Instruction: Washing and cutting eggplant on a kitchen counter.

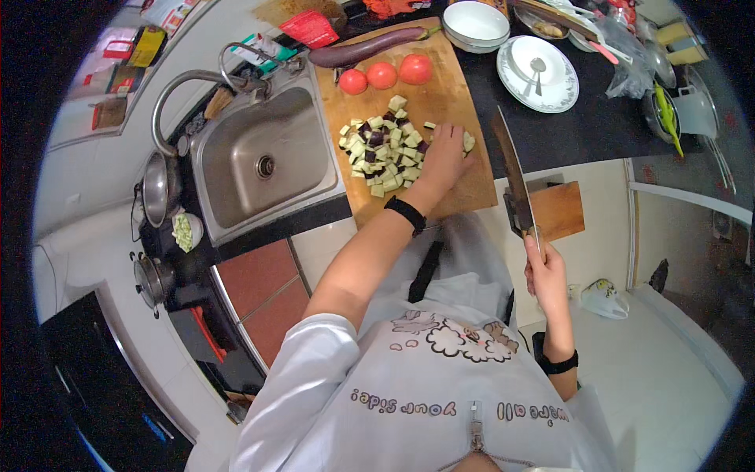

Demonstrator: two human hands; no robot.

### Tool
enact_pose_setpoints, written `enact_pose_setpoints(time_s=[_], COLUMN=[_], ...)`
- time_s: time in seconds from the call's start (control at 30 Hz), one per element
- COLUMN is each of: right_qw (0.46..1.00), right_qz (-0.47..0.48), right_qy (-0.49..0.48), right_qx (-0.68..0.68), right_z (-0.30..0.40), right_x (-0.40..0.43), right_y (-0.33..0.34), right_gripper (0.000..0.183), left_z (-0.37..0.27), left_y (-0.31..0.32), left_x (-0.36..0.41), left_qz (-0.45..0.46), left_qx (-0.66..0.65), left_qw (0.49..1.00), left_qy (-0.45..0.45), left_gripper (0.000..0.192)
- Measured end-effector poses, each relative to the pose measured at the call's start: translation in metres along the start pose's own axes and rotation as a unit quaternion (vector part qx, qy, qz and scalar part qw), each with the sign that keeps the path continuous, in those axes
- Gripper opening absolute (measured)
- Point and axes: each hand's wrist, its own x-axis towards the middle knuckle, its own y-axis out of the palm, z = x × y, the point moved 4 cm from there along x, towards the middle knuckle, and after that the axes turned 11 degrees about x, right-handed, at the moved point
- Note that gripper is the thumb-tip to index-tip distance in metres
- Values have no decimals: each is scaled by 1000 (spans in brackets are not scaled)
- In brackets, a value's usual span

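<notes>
My left hand (445, 154) reaches over the right part of a wooden cutting board (454, 200), its fingers on some eggplant pieces (469, 141) that it partly covers. Just left of it spreads a heap of diced eggplant (383, 150), pale cubes with dark purple skin. Off the board's right edge, my right hand (544, 268) grips a cleaver (514, 171) by the handle, its wide blade pointing up and away from me. Three tomatoes (382, 75) sit in a row near the board's far end. Behind them lies a whole long eggplant (374, 47).
A steel sink (265, 135) with a curved faucet (171, 94) adjoins the board on the left. Stacked white bowls (476, 26) and a plate with a bowl and spoon (560, 100) stand at back right. A bowl of chopped pale green food (186, 231) rests left of the sink.
</notes>
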Motion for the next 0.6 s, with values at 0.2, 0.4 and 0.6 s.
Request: enact_pose_setpoints(time_s=[0.2, 0.4, 0.6], right_qw=[1000, 999, 995], right_qz=[6, 26, -16], right_qy=[-5, -5, -78], right_qx=[-9, -17, -65], right_z=[-4, 0, -14], right_x=[9, 16, -1], right_y=[6, 2, -21], right_gripper=[42, 35, 38], left_z=[33, 45, 17], left_y=[-29, -38, -13], left_x=[-13, -20, 6], left_qz=[-64, -51, -29], left_qx=[31, 122, 84], left_qw=[997, 991, 996], left_qy=[5, -18, 1], left_gripper=[31, 30, 31])
